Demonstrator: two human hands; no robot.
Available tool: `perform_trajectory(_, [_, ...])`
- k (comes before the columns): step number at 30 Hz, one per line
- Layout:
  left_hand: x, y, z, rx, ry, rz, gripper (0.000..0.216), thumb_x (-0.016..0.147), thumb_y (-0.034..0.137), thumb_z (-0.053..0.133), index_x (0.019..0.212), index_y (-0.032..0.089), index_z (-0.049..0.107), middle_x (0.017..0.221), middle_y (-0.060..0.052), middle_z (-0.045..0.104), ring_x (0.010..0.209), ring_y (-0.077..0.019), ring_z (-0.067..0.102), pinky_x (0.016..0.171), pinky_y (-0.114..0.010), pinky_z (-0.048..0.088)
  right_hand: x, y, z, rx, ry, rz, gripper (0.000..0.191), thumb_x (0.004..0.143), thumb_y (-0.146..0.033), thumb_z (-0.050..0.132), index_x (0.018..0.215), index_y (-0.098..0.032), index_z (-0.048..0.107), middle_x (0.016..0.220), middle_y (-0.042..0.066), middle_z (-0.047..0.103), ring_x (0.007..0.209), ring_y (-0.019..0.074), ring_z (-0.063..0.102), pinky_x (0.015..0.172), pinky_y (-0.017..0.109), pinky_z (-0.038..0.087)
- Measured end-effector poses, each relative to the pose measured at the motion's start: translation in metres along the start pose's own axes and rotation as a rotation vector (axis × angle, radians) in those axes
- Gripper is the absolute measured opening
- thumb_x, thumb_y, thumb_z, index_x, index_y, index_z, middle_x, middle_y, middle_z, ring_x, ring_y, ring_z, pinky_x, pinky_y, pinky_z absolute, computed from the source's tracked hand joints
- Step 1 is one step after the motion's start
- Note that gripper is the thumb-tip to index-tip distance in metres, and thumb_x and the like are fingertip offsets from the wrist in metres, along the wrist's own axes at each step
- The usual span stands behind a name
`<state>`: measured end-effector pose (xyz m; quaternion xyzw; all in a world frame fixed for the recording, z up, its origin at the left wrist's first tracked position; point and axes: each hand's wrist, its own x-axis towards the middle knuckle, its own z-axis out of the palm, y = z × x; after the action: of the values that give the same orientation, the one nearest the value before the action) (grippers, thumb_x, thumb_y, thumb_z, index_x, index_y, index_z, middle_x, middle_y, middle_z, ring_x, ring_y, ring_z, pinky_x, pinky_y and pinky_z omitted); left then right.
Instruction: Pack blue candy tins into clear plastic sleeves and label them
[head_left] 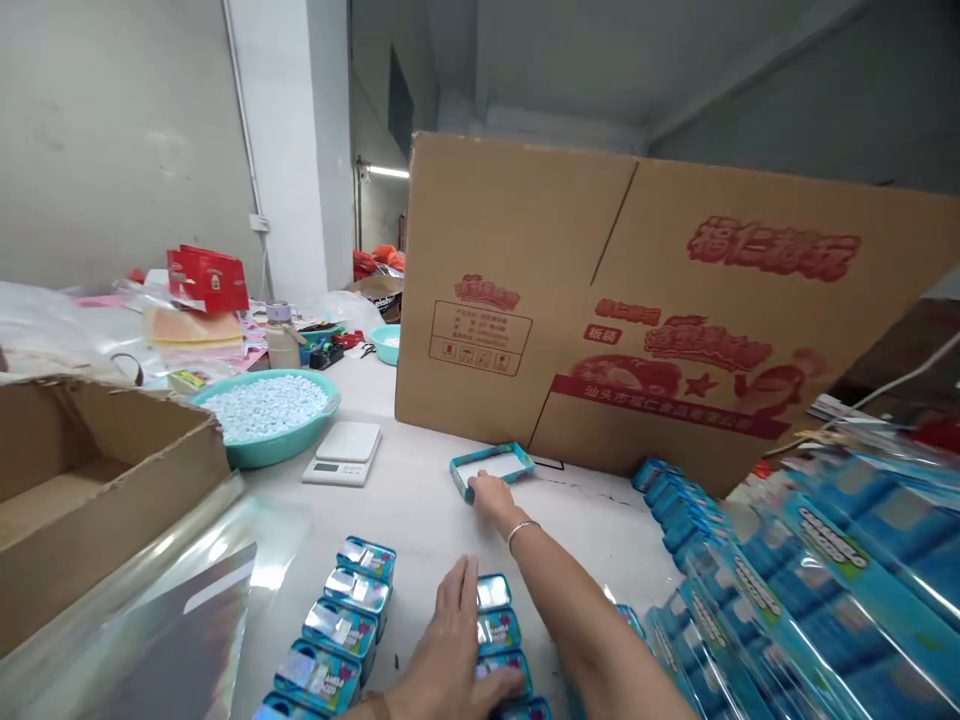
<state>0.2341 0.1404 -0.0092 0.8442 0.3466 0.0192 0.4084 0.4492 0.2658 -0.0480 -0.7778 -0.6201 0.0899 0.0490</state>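
Note:
My right hand (495, 502) pinches the near edge of a shallow blue cardboard tray (517, 452), which lies on the white table in front of the big carton. My left hand (446, 645) lies along a short row of small blue tins (498, 630), fingers stretched out beside them and the thumb over a near tin. The lower end of that row runs out of view. Left of this hand stands a second row of similar blue tins (341, 628) with shiny printed lids.
A large carton (525, 230) stands across the back. Film-wrapped packs of blue tins (810, 600) are stacked at right. At left are an open cardboard box (150, 500), clear film sheets (187, 620), a white scale (345, 450) and a turquoise basin (300, 452) of pale pieces.

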Motion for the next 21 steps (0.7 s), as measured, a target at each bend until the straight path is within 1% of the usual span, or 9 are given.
perform_trajectory(2, [-0.01, 0.0, -0.008, -0.161, 0.063, -0.071, 0.11, 0.083, 0.05, 0.058, 0.16, 0.001, -0.002, 0.168, -0.014, -0.01, 0.156, -0.0282, -0.008, 0.127, -0.044, 0.007, -0.006, -0.007, -0.014, 0.001, 0.012, -0.065, 0.024, 0.098, -0.018, 0.048, 0.11, -0.014, 0.067, 0.115, 0.011, 0.063, 0.102, 0.0227, 0.062, 0.09, 0.041, 0.048])
perform_trajectory(3, [-0.018, -0.001, -0.01, -0.281, 0.101, -0.116, 0.109, 0.085, 0.057, 0.056, 0.161, 0.005, -0.003, 0.168, -0.012, -0.01, 0.156, -0.0277, -0.008, 0.127, -0.046, 0.007, -0.013, -0.012, -0.022, 0.013, 0.02, -0.111, 0.028, 0.098, -0.019, 0.044, 0.112, -0.016, 0.068, 0.117, 0.011, 0.063, 0.103, 0.0234, 0.062, 0.09, 0.04, 0.047])
perform_trajectory(6, [-0.051, -0.008, -0.002, -0.696, 0.147, -0.196, 0.109, 0.081, 0.073, 0.055, 0.163, 0.021, 0.007, 0.169, -0.007, 0.007, 0.156, -0.0271, 0.006, 0.126, -0.048, 0.017, -0.045, -0.03, -0.042, 0.071, -0.01, -0.274, 0.029, 0.09, -0.017, 0.051, 0.105, -0.025, 0.073, 0.116, 0.007, 0.066, 0.104, 0.0239, 0.062, 0.087, 0.034, 0.042])
perform_trajectory(9, [-0.084, -0.019, 0.033, -0.925, 0.235, -0.173, 0.104, 0.078, 0.07, 0.063, 0.16, 0.024, 0.018, 0.167, -0.009, 0.02, 0.155, -0.0247, 0.016, 0.124, -0.043, 0.026, -0.084, -0.05, -0.048, 0.133, -0.094, -0.372, 0.025, 0.068, -0.005, 0.063, 0.08, -0.023, 0.075, 0.098, 0.005, 0.071, 0.091, 0.0221, 0.063, 0.079, 0.029, 0.039])
perform_trajectory(12, [-0.1, -0.032, 0.075, -0.954, 0.451, -0.183, 0.098, 0.081, 0.065, 0.06, 0.157, 0.017, 0.019, 0.166, -0.014, 0.022, 0.155, -0.0256, 0.018, 0.125, -0.045, 0.024, -0.114, -0.063, -0.044, 0.192, -0.136, -0.348, 0.022, 0.06, 0.002, 0.064, 0.062, -0.019, 0.069, 0.069, 0.003, 0.066, 0.075, 0.0189, 0.059, 0.075, 0.029, 0.04])
perform_trajectory(14, [-0.095, -0.038, 0.094, -0.928, 0.589, -0.188, 0.096, 0.083, 0.063, 0.057, 0.155, 0.014, 0.018, 0.165, -0.017, 0.021, 0.154, -0.0276, 0.019, 0.125, -0.048, 0.022, -0.126, -0.065, -0.039, 0.228, -0.142, -0.299, 0.02, 0.065, 0.002, 0.065, 0.059, -0.017, 0.064, 0.06, 0.0, 0.06, 0.071, 0.0165, 0.057, 0.078, 0.03, 0.042])
perform_trajectory(16, [-0.081, -0.042, 0.101, -0.911, 0.677, -0.204, 0.092, 0.086, 0.061, 0.052, 0.155, 0.012, 0.017, 0.166, -0.017, 0.019, 0.154, -0.0276, 0.02, 0.125, -0.047, 0.022, -0.133, -0.065, -0.036, 0.257, -0.149, -0.25, 0.02, 0.073, -0.002, 0.068, 0.06, -0.016, 0.061, 0.062, -0.001, 0.059, 0.073, 0.0149, 0.058, 0.083, 0.032, 0.045])
perform_trajectory(18, [-0.058, -0.042, 0.097, -0.928, 0.697, -0.23, 0.089, 0.09, 0.062, 0.046, 0.156, 0.011, 0.016, 0.167, -0.016, 0.016, 0.154, -0.0266, 0.02, 0.125, -0.044, 0.022, -0.137, -0.066, -0.032, 0.282, -0.155, -0.203, 0.019, 0.081, -0.011, 0.071, 0.064, -0.015, 0.061, 0.067, -0.002, 0.061, 0.077, 0.0142, 0.06, 0.087, 0.034, 0.048])
perform_trajectory(21, [-0.021, -0.036, 0.081, -0.952, 0.673, -0.214, 0.084, 0.097, 0.063, 0.033, 0.158, 0.008, 0.014, 0.168, -0.015, 0.013, 0.155, -0.0242, 0.016, 0.126, -0.039, 0.021, -0.135, -0.074, -0.027, 0.333, -0.135, -0.121, 0.024, 0.09, -0.019, 0.067, 0.068, -0.012, 0.061, 0.07, -0.002, 0.062, 0.08, 0.0135, 0.063, 0.087, 0.034, 0.05])
